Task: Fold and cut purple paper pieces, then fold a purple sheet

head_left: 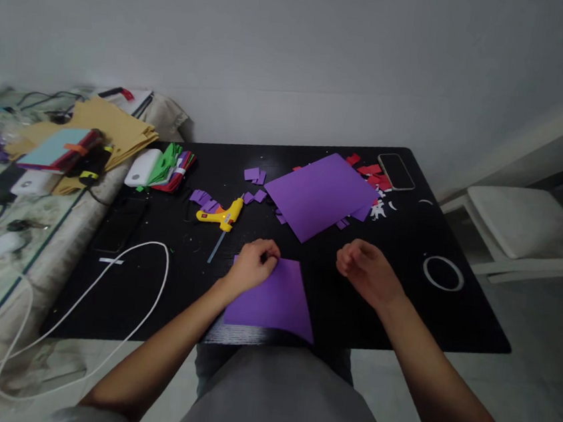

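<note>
My left hand lies over the upper left edge of a purple foam or paper sheet at the table's front. Its thumb and fingers are curled together; whatever may be between them is hidden. My right hand hovers over the black table, right of that sheet, with fingers loosely bent and nothing visible in them. Beyond both hands, a larger purple sheet lies at an angle on small purple pieces. A yellow glue gun rests left of it, with a glue stick below.
Red scraps, white scraps and a phone lie at the back right. A white ring is on the right. Green bundled pieces sit back left. A white cable loops across the left side.
</note>
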Available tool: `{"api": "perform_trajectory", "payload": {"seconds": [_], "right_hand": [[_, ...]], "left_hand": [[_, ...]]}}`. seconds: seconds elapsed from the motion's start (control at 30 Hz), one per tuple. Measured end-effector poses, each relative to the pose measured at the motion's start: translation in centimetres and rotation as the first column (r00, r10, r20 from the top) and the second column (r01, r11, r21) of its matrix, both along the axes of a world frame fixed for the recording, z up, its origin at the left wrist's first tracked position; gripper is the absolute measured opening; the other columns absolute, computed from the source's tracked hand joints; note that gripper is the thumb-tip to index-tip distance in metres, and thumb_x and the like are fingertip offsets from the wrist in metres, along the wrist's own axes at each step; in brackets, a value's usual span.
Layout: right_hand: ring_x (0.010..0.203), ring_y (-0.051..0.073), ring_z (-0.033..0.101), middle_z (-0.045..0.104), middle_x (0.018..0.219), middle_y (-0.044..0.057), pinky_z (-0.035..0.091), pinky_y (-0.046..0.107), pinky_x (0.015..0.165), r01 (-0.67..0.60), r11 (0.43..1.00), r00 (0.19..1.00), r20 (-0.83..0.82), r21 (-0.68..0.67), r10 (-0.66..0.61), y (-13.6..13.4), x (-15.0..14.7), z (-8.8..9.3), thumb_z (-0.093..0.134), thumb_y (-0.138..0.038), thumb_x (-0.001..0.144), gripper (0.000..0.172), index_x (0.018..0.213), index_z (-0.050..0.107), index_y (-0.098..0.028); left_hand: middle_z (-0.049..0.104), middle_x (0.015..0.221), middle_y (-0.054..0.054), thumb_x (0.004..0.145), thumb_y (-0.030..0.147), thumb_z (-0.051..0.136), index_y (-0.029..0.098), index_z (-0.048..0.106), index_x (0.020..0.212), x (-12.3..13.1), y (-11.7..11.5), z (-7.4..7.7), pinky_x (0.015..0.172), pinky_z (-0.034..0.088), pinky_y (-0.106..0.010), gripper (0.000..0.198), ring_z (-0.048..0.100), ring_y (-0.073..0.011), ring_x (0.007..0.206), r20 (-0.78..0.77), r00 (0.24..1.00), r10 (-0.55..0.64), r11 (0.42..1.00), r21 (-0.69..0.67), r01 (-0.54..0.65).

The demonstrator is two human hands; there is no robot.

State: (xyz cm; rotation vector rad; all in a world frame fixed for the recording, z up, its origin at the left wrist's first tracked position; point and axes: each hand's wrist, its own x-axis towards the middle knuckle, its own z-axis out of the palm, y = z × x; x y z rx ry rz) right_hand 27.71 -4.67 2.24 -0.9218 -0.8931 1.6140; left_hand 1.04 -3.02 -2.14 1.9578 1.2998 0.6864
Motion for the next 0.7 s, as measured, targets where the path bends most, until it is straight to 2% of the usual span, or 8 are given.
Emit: {"api": "perform_trajectory", "payload": {"seconds": [0.1, 0.17, 0.23, 0.3, 0.43, 0.57, 0.7], "right_hand": [[0.073, 0.017, 0.067, 0.073, 0.079, 0.003, 0.055, 0.031, 0.067, 0.129, 0.990, 0.980, 0.146, 0.056, -0.136, -0.3, -0.6, 0.0, 0.087, -0.053, 0.077, 0.033, 0.083, 0.076, -0.022], [0.085, 0.020, 0.072, 0.078, 0.091, 0.006, 0.059, 0.036, 0.080, 0.118, 0.986, 0.954, 0.263, 0.119, -0.146, -0.9, -1.5, -0.4, 0.079, -0.052, 0.086, 0.032, 0.094, 0.078, -0.022], [0.094, 0.022, 0.074, 0.079, 0.099, 0.007, 0.060, 0.040, 0.090, 0.056, 0.981, 0.904, 0.407, 0.188, -0.129, -1.7, -2.7, -1.0, 0.077, -0.045, 0.089, 0.026, 0.100, 0.078, -0.022], [0.100, 0.024, 0.074, 0.079, 0.106, 0.008, 0.059, 0.044, 0.096, -0.020, 0.959, 0.806, 0.572, 0.282, -0.151, -2.3, -4.0, -1.9, 0.073, -0.039, 0.093, 0.022, 0.106, 0.076, -0.022], [0.124, 0.028, 0.068, 0.073, 0.129, 0.015, 0.052, 0.052, 0.111, -0.268, 0.848, 0.629, 0.750, 0.457, -0.206, -2.2, -6.3, -3.6, 0.061, -0.026, 0.099, 0.028, 0.124, 0.070, -0.018], [0.136, 0.029, 0.059, 0.067, 0.140, 0.016, 0.047, 0.055, 0.118, -0.459, 0.755, 0.493, 0.841, 0.469, -0.223, -1.7, -7.8, -4.8, 0.049, -0.017, 0.102, 0.036, 0.133, 0.065, -0.016], [0.136, 0.031, 0.060, 0.066, 0.140, 0.018, 0.049, 0.058, 0.116, -0.497, 0.747, 0.394, 0.882, 0.441, -0.259, -2.1, -8.1, -5.7, 0.046, -0.013, 0.100, 0.040, 0.136, 0.063, -0.013]], "left_hand": [[0.072, 0.106, -0.010, 0.083, 0.015, 0.057, 0.018, 0.069, 0.106, 1.1, 0.1, 0.2, 0.096, 0.052, -0.046, 0.026, 0.065, -0.0284, 0.104, -0.158, 0.987, 0.028, 0.989, 0.150, -0.004], [0.068, 0.126, -0.015, 0.088, 0.018, 0.058, 0.016, 0.066, 0.123, 1.3, -0.6, 0.0, 0.106, 0.050, -0.051, 0.037, 0.062, -0.0317, 0.121, -0.205, 0.978, 0.048, 0.979, 0.203, -0.006], [0.062, 0.138, -0.017, 0.092, 0.020, 0.057, 0.015, 0.062, 0.132, 1.1, -1.6, -0.4, 0.113, 0.047, -0.053, 0.041, 0.057, -0.0330, 0.131, -0.247, 0.967, 0.058, 0.972, 0.235, 0.002], [0.057, 0.149, -0.019, 0.096, 0.025, 0.056, 0.014, 0.058, 0.139, 0.6, -2.7, -0.8, 0.118, 0.043, -0.055, 0.045, 0.052, -0.0349, 0.139, -0.305, 0.950, 0.068, 0.965, 0.262, 0.015], [0.045, 0.163, -0.020, 0.102, 0.039, 0.053, 0.011, 0.047, 0.153, -0.4, -4.0, -1.2, 0.124, 0.035, -0.059, 0.059, 0.038, -0.0386, 0.153, -0.427, 0.902, 0.060, 0.960, 0.271, 0.065], [0.042, 0.165, -0.018, 0.104, 0.042, 0.049, 0.013, 0.043, 0.157, -0.6, -4.9, -1.4, 0.125, 0.032, -0.059, 0.062, 0.037, -0.0370, 0.155, -0.472, 0.881, 0.034, 0.962, 0.253, 0.099], [0.041, 0.166, -0.017, 0.104, 0.043, 0.047, 0.013, 0.042, 0.159, -0.7, -5.8, -1.5, 0.126, 0.030, -0.058, 0.062, 0.036, -0.0357, 0.156, -0.484, 0.875, 0.023, 0.959, 0.258, 0.118]]}}
